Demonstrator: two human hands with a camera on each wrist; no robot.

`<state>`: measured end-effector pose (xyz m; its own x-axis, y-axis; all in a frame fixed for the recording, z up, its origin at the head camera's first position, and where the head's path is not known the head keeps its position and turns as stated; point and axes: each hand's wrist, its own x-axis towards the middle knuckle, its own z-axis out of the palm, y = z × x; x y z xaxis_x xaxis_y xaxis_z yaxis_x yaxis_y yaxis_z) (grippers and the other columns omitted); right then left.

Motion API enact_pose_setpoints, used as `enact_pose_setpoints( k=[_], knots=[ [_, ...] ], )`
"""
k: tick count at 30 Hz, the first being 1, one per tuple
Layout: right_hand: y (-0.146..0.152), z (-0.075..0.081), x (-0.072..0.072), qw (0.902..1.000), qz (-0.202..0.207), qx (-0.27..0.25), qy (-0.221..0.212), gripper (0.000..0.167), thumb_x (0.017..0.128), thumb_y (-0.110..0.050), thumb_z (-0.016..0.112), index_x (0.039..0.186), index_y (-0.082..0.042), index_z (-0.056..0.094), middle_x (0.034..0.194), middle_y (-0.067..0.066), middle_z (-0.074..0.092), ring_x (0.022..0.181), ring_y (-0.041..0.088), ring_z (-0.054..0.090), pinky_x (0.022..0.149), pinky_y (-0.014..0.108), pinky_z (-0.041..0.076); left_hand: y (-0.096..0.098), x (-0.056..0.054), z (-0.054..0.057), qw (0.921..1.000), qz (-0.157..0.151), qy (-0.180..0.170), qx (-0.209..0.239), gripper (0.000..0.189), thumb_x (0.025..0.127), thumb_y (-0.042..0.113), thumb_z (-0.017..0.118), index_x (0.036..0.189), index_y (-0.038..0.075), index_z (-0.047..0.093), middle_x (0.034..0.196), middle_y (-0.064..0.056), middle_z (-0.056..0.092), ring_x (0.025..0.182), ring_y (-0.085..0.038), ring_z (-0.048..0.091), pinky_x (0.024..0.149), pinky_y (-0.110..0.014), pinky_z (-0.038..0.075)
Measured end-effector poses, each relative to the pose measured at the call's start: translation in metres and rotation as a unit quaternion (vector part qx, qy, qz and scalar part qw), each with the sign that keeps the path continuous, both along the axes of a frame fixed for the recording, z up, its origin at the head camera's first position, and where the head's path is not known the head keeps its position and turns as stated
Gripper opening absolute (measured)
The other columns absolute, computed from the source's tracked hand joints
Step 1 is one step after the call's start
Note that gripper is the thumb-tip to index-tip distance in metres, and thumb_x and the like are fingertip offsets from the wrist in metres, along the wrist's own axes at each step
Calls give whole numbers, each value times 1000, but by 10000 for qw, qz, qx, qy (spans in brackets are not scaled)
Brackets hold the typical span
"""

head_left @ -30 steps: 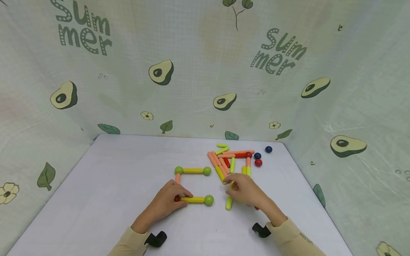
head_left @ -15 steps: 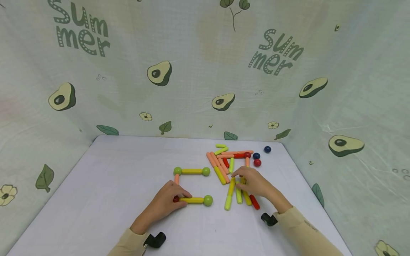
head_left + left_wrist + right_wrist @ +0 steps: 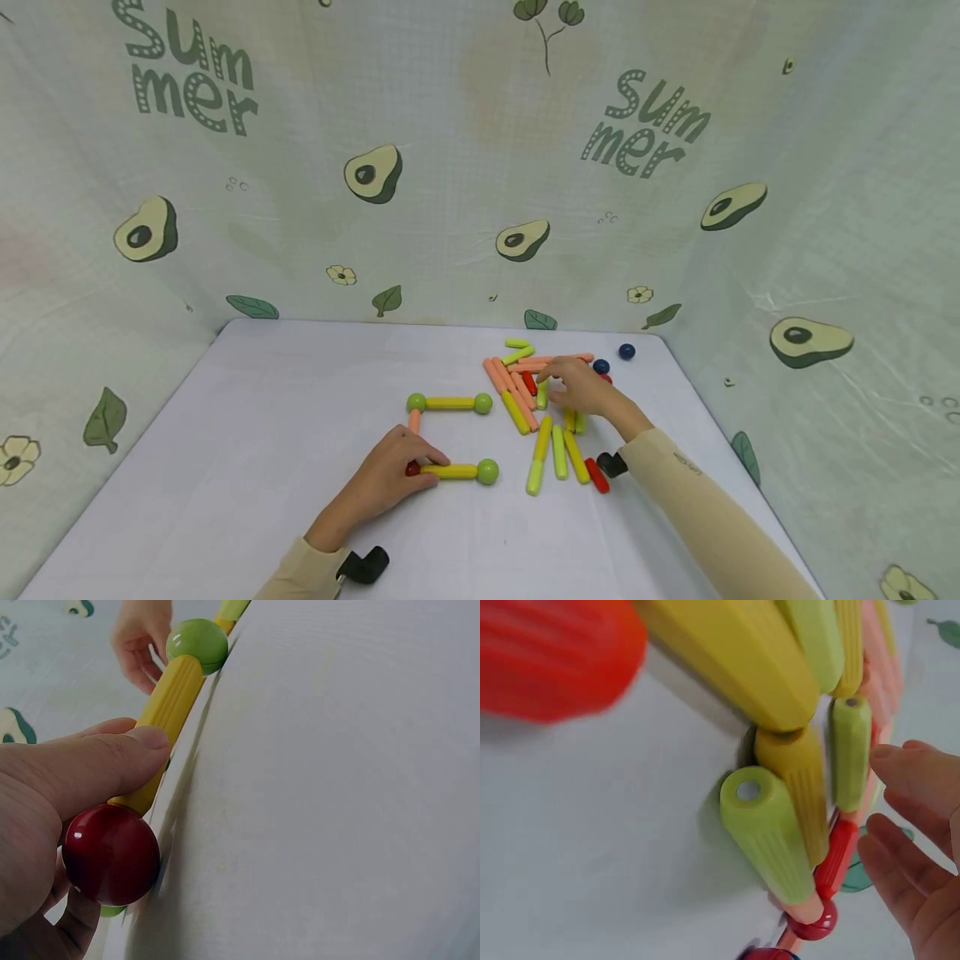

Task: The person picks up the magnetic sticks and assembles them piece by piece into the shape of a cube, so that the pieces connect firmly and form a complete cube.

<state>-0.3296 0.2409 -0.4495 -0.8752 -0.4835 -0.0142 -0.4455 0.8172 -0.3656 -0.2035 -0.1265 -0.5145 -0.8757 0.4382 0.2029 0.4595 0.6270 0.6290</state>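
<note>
My left hand (image 3: 393, 467) pinches a yellow magnetic rod (image 3: 165, 712) between thumb and fingers, close to a dark red ball (image 3: 112, 855) at its near end. A green ball (image 3: 487, 472) caps the rod's other end. Behind this, a salmon rod (image 3: 414, 422) runs to another green ball (image 3: 416, 403), which joins a second yellow rod (image 3: 450, 403) ending in a green ball (image 3: 483, 403). My right hand (image 3: 585, 387) hovers over the loose rods, fingers spread and nothing between them. A lime rod (image 3: 850, 754) lies right by its fingertips in the right wrist view.
Several salmon rods (image 3: 501, 375) lie at the back right. In front of them are a yellow-and-lime pair (image 3: 540, 454), another lime rod (image 3: 559, 452), a yellow rod (image 3: 576, 457) and a red rod (image 3: 597, 475). Blue balls (image 3: 627, 352) sit near the table's far right corner.
My right hand has moved back, away from the front rods, to over the rear of the pile. My left hand keeps its grip on the yellow rod in the same place.
</note>
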Motion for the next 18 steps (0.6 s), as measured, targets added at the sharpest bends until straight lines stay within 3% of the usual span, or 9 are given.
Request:
enact_pose_setpoints(
  k=[4, 10, 18],
  knots=[
    [1, -7, -12, 9998, 77, 150, -46, 30, 97, -3, 76, 127, -8, 76, 132, 11, 69, 124, 36, 61, 106, 52, 54, 0, 0, 0, 10000, -6, -22, -6, 29, 87, 18, 90, 109, 36, 82, 101, 30, 71, 95, -7, 47, 79, -26, 44],
    [3, -11, -11, 9988, 297, 382, 108, 18, 96, -4, 77, 112, -12, 81, 126, 9, 69, 123, 33, 60, 108, 54, 52, 1, -1, 1, 10000, 2, 8, -35, 28, 88, 19, 90, 109, 36, 82, 101, 29, 71, 95, -7, 47, 79, -26, 44],
    [4, -13, -7, 9980, 611, 153, 93, 13, 95, -5, 80, 102, -15, 81, 110, 4, 64, 107, 30, 58, 92, 41, 54, -1, 0, -1, 10000, 6, 56, -19, 28, 88, 20, 89, 109, 36, 82, 101, 29, 71, 95, -5, 47, 80, -26, 45]
  ],
)
